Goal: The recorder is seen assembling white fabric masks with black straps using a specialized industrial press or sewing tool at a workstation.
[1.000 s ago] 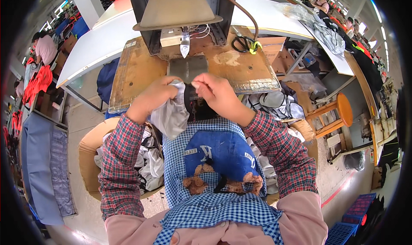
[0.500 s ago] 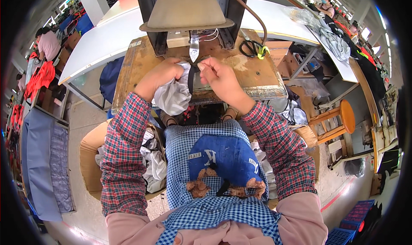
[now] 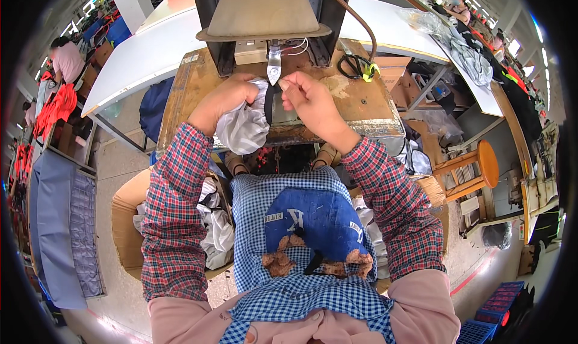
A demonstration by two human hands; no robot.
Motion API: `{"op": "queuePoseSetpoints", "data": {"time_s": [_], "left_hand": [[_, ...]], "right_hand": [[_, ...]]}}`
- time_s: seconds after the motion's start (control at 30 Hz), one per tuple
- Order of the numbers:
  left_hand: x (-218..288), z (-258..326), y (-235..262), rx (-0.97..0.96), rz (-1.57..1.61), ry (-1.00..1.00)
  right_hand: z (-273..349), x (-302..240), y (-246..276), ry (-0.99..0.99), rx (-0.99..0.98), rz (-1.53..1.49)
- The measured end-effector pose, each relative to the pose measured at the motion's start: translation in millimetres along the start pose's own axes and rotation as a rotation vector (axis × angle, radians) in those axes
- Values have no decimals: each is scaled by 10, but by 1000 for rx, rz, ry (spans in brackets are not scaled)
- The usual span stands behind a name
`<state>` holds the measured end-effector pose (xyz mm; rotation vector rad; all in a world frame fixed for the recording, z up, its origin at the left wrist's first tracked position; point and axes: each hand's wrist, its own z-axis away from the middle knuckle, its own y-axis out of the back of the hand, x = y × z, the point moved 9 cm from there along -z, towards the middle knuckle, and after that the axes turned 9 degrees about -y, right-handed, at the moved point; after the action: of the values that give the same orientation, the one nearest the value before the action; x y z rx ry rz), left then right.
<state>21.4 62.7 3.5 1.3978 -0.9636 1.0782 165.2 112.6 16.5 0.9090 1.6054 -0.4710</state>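
A worn wooden worktable [image 3: 198, 88] is sitting among garment benches. Nearest, the left hand [image 3: 226, 100] is bunching grey fabric [image 3: 244, 127], closed around it; the right hand [image 3: 307, 97] is pinching the fabric's dark edge narrowly. Just beyond both, a machine's metal blade [image 3: 274, 67] is hanging. Feeding well likely means keeping the edge taut and fingertips beside the blade. Black scissors [image 3: 352, 67] are lying farther right.

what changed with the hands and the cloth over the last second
Both hands moved forward, away from the body, carrying the grey cloth up onto the wooden worktable to the machine's metal tip. The left hand keeps its grip on the bunched cloth; the right hand still pinches its edge. The black scissors and the cardboard box of fabric stayed put.
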Motion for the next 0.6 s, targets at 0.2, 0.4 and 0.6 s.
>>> {"op": "queuePoseSetpoints", "data": {"time_s": [0.2, 0.4, 0.6], "left_hand": [[101, 43, -7, 49, 50, -72], [122, 105, -15, 56, 98, -53], [103, 87, -1, 14, 66, -77]], "right_hand": [[0, 12, 0, 7, -3, -9], [9, 25, -11, -57, -10, -50], [2, 65, -13, -84, -27, -76]]}}
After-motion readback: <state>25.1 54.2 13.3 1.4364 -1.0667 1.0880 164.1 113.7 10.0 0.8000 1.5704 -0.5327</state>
